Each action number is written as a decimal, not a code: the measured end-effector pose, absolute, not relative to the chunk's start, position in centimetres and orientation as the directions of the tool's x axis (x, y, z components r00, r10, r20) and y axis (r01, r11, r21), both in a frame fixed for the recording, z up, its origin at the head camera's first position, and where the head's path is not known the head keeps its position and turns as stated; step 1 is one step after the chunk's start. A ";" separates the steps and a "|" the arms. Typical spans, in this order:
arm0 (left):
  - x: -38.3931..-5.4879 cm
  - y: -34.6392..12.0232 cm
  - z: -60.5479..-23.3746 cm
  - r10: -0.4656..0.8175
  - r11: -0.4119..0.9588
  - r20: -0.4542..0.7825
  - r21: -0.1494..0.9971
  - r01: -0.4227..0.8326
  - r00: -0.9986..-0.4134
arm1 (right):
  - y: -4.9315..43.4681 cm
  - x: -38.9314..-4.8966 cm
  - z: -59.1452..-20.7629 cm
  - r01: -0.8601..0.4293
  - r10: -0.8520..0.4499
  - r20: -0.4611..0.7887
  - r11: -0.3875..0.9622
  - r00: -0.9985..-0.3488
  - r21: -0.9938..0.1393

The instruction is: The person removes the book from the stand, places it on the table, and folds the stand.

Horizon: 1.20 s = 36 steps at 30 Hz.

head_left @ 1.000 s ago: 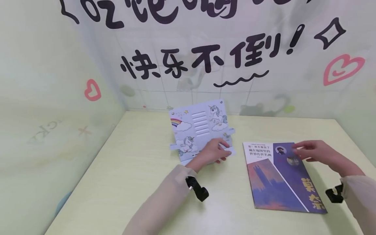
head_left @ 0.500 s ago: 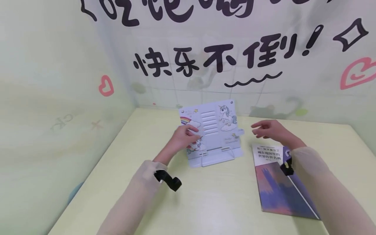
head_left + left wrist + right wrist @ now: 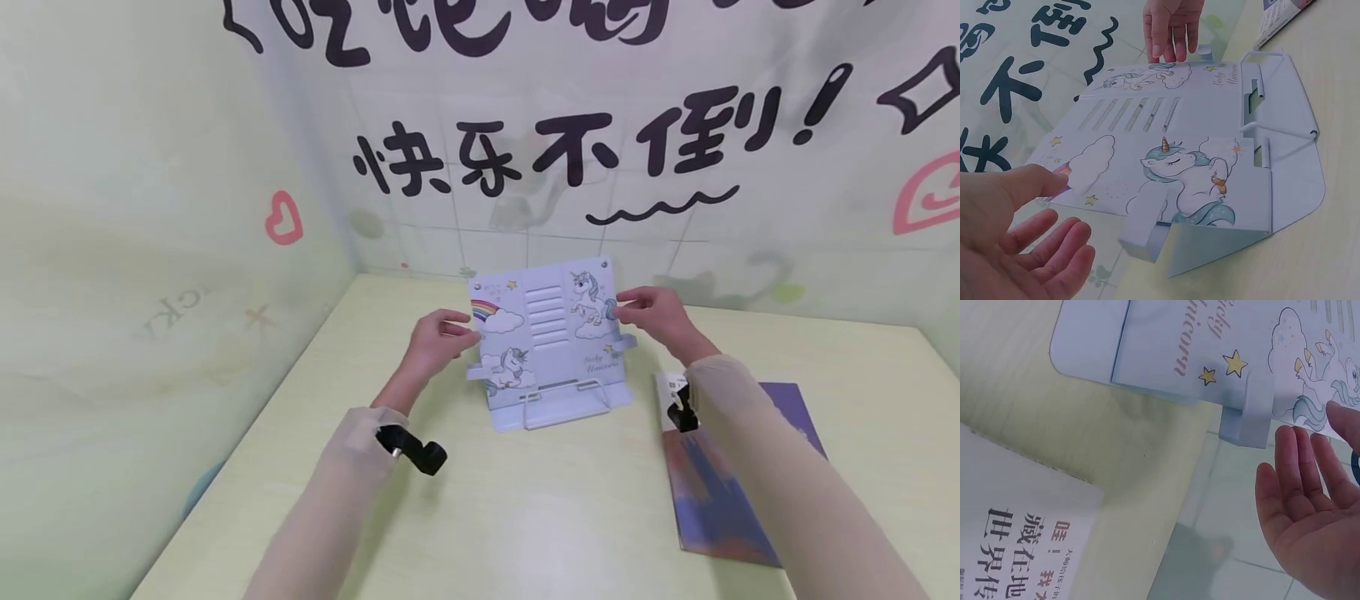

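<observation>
A pale lilac book stand (image 3: 551, 358) with unicorn and rainbow drawings leans upright on the table, wire page holder (image 3: 566, 404) at its foot. Beside its left edge is my left hand (image 3: 438, 343); in the left wrist view the thumb (image 3: 1044, 181) overlaps the rainbow corner, while the loosely bent fingers (image 3: 1072, 250) hang apart from the panel. At the opposite edge, my right hand (image 3: 656, 318) has its thumb (image 3: 1342, 422) at the unicorn drawing and its extended fingers (image 3: 1288, 469) just outside the edge. A small side clip (image 3: 1257, 409) sticks out near those fingers.
A blue and purple book (image 3: 708, 492) lies on the table (image 3: 555, 517) at the right, partly hidden under my right forearm. Behind the stand rises a wall (image 3: 420, 242) with black lettering; another wall (image 3: 150, 250) borders the left side.
My left hand has moved left from the stand's lower front to its left edge. My right hand has left the book and come over to the stand's right edge. The view has shifted slightly.
</observation>
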<state>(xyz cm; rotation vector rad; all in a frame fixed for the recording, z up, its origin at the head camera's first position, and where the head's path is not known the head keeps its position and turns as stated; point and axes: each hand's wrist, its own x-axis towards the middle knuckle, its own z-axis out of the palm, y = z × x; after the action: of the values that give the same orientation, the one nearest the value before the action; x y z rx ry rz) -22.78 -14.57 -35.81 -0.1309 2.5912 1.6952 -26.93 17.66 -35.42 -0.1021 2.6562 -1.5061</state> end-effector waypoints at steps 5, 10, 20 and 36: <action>-23.5 -13.2 -36.7 -0.062 0.296 -0.082 0.950 -0.097 -0.995 | 17.5 -27.5 -36.2 0.008 -0.048 -0.036 0.494 -0.998 -0.870; -24.0 -12.8 -37.1 -0.099 0.204 -0.092 0.973 -0.111 -0.991 | 17.2 -27.7 -36.9 0.013 0.002 -0.013 0.455 -1.000 -0.890; -24.1 -12.5 -37.5 -0.077 0.175 -0.096 0.979 -0.109 -0.992 | 16.8 -28.2 -37.2 0.008 0.035 0.009 0.461 -0.999 -0.887; -20.6 -12.5 -37.6 0.157 0.139 -0.124 0.985 -0.102 -0.980 | 15.3 -30.3 -36.2 -0.033 -0.074 -0.005 0.503 -0.997 -0.864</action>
<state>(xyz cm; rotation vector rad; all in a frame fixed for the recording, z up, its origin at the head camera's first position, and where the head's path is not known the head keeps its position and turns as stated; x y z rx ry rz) -20.63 -12.53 -37.62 0.0538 2.2130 1.9403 -30.27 15.27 -36.20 -0.0957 2.6874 -1.5433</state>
